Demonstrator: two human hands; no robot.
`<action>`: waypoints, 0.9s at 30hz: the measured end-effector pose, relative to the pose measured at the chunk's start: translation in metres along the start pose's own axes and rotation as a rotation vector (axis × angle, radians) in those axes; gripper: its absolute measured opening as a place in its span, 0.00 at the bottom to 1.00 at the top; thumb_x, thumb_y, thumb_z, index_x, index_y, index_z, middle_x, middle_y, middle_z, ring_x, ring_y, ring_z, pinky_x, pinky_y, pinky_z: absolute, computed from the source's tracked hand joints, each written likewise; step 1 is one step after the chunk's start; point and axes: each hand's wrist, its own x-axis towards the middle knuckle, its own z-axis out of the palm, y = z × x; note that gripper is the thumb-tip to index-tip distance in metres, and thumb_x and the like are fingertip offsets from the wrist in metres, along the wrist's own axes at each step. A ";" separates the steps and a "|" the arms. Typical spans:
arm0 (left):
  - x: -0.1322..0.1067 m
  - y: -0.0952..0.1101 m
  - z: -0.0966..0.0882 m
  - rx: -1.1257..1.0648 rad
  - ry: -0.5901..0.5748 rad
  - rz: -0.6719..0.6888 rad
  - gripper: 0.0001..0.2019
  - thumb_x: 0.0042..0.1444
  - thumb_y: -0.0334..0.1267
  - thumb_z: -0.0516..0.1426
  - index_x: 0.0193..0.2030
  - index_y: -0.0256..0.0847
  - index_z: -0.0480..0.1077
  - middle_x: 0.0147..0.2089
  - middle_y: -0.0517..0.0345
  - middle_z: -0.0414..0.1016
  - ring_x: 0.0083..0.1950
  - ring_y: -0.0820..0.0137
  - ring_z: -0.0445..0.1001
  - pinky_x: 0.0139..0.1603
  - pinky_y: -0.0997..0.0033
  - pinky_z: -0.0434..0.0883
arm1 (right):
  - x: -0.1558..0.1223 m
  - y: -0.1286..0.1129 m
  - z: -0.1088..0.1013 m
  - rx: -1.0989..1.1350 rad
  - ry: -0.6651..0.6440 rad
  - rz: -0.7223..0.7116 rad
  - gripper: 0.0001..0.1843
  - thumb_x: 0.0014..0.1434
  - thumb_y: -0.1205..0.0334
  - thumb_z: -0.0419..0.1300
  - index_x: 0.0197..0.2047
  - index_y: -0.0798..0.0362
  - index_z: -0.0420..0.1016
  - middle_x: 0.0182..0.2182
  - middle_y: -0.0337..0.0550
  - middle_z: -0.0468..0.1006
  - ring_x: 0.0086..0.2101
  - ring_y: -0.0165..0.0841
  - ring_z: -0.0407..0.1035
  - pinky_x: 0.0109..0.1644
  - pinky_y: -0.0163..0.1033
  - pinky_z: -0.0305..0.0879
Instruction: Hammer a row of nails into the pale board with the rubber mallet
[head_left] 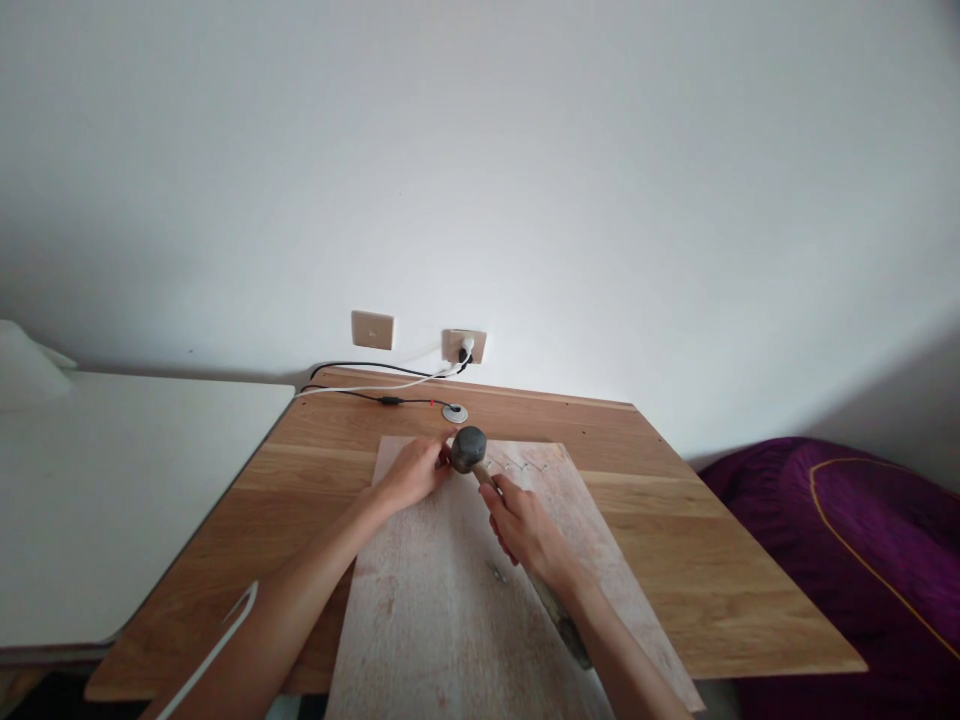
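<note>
My right hand (529,525) is wrapped round the wooden handle of a hammer (469,449) with a rounded dark grey head. The handle slants down and right past my wrist. Close beside the head, on its left, my left hand (412,472) pinches with its fingertips low over the far part of a pale wooden board (420,600). Whatever is between those fingertips is hidden by the hammer head. To the right of the head, several small nails (525,467) stand in a row in the board. Nearer me, small loose metal pieces (498,573), possibly nails, lie on it.
The board rests on a wooden table (675,560) against a white wall. Black and white cables (390,400) run along its back edge to a wall socket (463,346), near a round grommet (454,413). A white surface (135,480) adjoins at left; purple fabric (810,540) bulges at right.
</note>
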 end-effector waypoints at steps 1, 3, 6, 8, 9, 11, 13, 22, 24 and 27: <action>0.000 0.000 0.000 -0.001 0.000 0.000 0.28 0.55 0.22 0.60 0.63 0.40 0.71 0.41 0.54 0.84 0.42 0.62 0.81 0.43 0.68 0.72 | 0.000 0.000 0.001 0.009 0.004 -0.007 0.16 0.74 0.48 0.47 0.35 0.46 0.58 0.19 0.27 0.64 0.14 0.25 0.60 0.13 0.29 0.54; 0.000 0.000 0.000 -0.009 -0.005 0.006 0.27 0.55 0.23 0.60 0.63 0.40 0.71 0.41 0.54 0.84 0.41 0.63 0.81 0.43 0.69 0.71 | 0.001 0.002 0.001 0.030 0.025 -0.020 0.17 0.74 0.47 0.47 0.36 0.46 0.59 0.19 0.27 0.65 0.14 0.25 0.60 0.13 0.28 0.53; 0.001 -0.001 0.000 -0.009 -0.007 0.011 0.28 0.55 0.24 0.60 0.64 0.41 0.70 0.41 0.54 0.84 0.42 0.63 0.81 0.43 0.68 0.72 | 0.001 0.004 0.001 0.025 0.026 -0.009 0.18 0.73 0.45 0.47 0.36 0.47 0.59 0.19 0.27 0.65 0.14 0.24 0.60 0.13 0.28 0.52; 0.001 -0.001 0.000 -0.003 -0.003 0.004 0.29 0.56 0.24 0.59 0.65 0.41 0.70 0.41 0.54 0.84 0.42 0.62 0.81 0.44 0.68 0.72 | 0.001 0.006 0.001 0.015 0.013 -0.012 0.17 0.74 0.45 0.47 0.36 0.47 0.59 0.19 0.27 0.64 0.14 0.25 0.59 0.13 0.28 0.52; 0.001 0.000 0.000 -0.002 -0.003 0.000 0.29 0.56 0.23 0.59 0.65 0.41 0.70 0.41 0.54 0.84 0.42 0.62 0.81 0.43 0.68 0.72 | 0.001 0.007 0.002 0.017 0.012 -0.019 0.17 0.74 0.46 0.47 0.36 0.47 0.59 0.18 0.27 0.63 0.14 0.25 0.59 0.13 0.28 0.53; 0.001 0.000 -0.001 -0.005 -0.007 -0.002 0.28 0.55 0.23 0.59 0.64 0.41 0.71 0.40 0.54 0.84 0.41 0.62 0.81 0.42 0.69 0.71 | 0.000 0.008 0.003 0.030 0.022 -0.037 0.16 0.74 0.48 0.46 0.37 0.47 0.59 0.18 0.27 0.63 0.14 0.25 0.59 0.14 0.28 0.53; 0.001 0.001 -0.001 -0.011 -0.006 -0.001 0.28 0.55 0.23 0.59 0.63 0.41 0.71 0.40 0.54 0.84 0.41 0.62 0.81 0.42 0.69 0.71 | -0.001 0.007 0.003 0.032 0.018 -0.033 0.15 0.75 0.49 0.46 0.37 0.46 0.59 0.18 0.27 0.64 0.14 0.25 0.60 0.14 0.29 0.53; 0.001 -0.002 0.001 -0.041 -0.009 0.022 0.28 0.55 0.23 0.58 0.63 0.41 0.71 0.41 0.54 0.84 0.41 0.63 0.81 0.42 0.69 0.72 | -0.002 0.000 0.004 0.036 0.052 -0.016 0.14 0.74 0.51 0.46 0.37 0.47 0.61 0.18 0.29 0.65 0.14 0.25 0.59 0.16 0.30 0.53; 0.001 -0.003 0.001 -0.025 0.003 0.021 0.29 0.55 0.23 0.58 0.64 0.40 0.70 0.41 0.54 0.84 0.42 0.62 0.81 0.44 0.68 0.72 | -0.002 0.000 0.005 0.030 0.033 0.020 0.14 0.74 0.51 0.46 0.37 0.47 0.60 0.18 0.29 0.65 0.14 0.26 0.60 0.15 0.30 0.53; 0.001 -0.002 0.001 -0.016 0.004 0.015 0.30 0.55 0.23 0.59 0.65 0.40 0.70 0.41 0.53 0.84 0.42 0.62 0.81 0.44 0.68 0.72 | -0.001 0.001 0.006 0.045 0.031 0.031 0.15 0.73 0.49 0.46 0.37 0.48 0.61 0.18 0.28 0.65 0.14 0.25 0.59 0.14 0.29 0.52</action>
